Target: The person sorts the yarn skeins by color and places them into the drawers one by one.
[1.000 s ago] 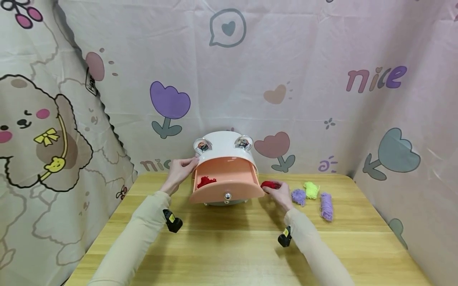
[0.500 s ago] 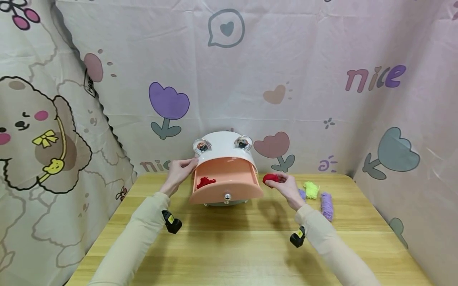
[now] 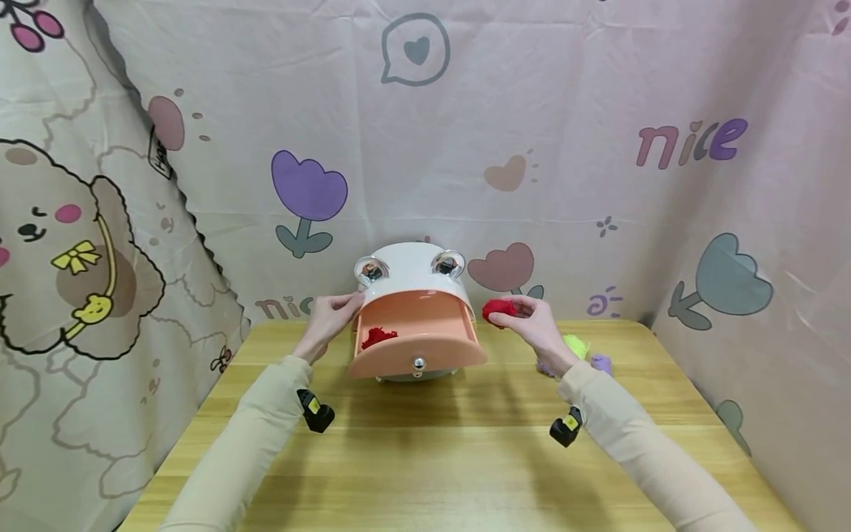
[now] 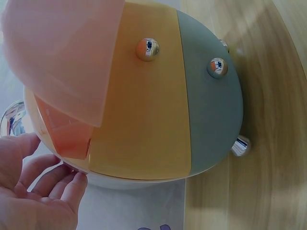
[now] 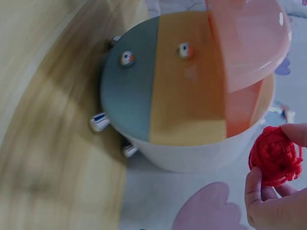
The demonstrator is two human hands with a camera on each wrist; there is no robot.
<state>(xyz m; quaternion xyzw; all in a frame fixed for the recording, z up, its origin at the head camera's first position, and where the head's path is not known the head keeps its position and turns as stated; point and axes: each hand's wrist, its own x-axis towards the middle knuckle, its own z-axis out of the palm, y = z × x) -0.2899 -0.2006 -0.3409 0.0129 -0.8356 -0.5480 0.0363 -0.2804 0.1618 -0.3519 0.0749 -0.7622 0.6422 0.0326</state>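
A white storage box with chrome frog-like eyes (image 3: 404, 267) stands at the back of the table. Its peach top drawer (image 3: 442, 355) is pulled out, and red yarn (image 3: 379, 338) lies inside at the left. My left hand (image 3: 329, 325) holds the box's left side by the edge, thumb near the eye. To the right of the drawer, my right hand (image 3: 541, 332) pinches a small ball of red yarn (image 5: 274, 155) between thumb and fingers, raised off the table. Below the drawer, the right wrist view shows yellow and grey-green fronts with chrome knobs.
Yellow-green yarn (image 3: 576, 345) and purple yarn (image 3: 601, 363) lie on the wooden table (image 3: 412, 451) at the right, partly hidden behind my right arm. A patterned cloth (image 3: 425, 170) hangs close behind the box.
My right hand has lifted the red yarn ball from beside the drawer, up off the table; its forearm has swung right, covering more of the loose yarn. My left hand stays on the box.
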